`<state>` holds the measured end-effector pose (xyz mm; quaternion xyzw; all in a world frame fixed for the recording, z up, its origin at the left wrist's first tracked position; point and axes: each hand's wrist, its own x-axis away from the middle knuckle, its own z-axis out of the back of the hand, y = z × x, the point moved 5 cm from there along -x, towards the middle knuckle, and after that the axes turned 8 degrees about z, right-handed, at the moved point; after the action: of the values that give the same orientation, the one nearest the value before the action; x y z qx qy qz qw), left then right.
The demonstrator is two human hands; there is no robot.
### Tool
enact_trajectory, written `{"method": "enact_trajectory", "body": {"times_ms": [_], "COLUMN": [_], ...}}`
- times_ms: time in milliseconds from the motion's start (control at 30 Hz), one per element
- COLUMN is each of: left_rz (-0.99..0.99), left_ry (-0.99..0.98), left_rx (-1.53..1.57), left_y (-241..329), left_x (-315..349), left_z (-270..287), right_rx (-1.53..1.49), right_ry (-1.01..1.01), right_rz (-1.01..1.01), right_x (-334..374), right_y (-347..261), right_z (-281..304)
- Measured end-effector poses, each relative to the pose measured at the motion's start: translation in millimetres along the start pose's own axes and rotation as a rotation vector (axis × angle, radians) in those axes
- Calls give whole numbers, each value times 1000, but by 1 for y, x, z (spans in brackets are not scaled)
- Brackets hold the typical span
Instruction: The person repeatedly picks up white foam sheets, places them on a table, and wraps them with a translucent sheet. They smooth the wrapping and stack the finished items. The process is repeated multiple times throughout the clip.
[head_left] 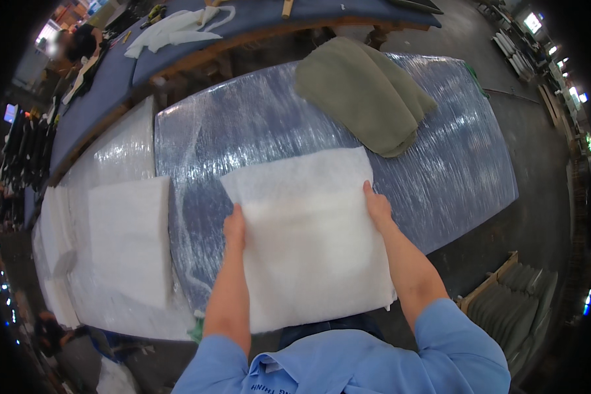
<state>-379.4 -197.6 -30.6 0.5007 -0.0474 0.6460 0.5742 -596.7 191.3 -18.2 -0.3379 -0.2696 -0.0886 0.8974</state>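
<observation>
A white sheet of fluffy batting [312,243] stretches in front of me over a plastic-wrapped table [256,125], its near part reaching my body. My left hand [235,226] grips its left edge, thumb on top and the other fingers mostly hidden underneath. On the opposite edge, my right hand [377,207] pinches the sheet near its far right corner. The far strip looks thinner than the rest. Just beyond it lies a folded olive-green cloth [368,98], clear of both hands.
At left, a white batting stack [130,240] and narrower white pieces [59,230] rest on a clear-wrapped surface. A long blue workbench [256,16] runs behind, holding white scraps [174,29]. Grey-green panels [509,315] stand at lower right. Another person [82,43] is far left.
</observation>
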Motion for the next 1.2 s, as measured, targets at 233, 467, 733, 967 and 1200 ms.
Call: {"method": "enact_trajectory", "body": {"times_ms": [233, 467, 733, 967, 1200], "left_rz": [-156, 19, 32, -37, 29], "left_ry": [63, -130, -141, -112, -63], "left_rx": [-267, 192, 34, -19, 32], "left_y": [-4, -41, -23, -40, -78], "left_x": [-19, 14, 32, 49, 70], "left_z": [40, 19, 36, 25, 76], "right_rx": [-405, -289, -563, -449, -387], "right_ry": [-139, -117, -278, -81, -78], "right_rz": [-56, -119, -162, -153, -79], "right_x": [-17, 20, 22, 36, 59], "right_y": [29, 70, 69, 95, 130], "right_z": [22, 36, 44, 10, 70]}}
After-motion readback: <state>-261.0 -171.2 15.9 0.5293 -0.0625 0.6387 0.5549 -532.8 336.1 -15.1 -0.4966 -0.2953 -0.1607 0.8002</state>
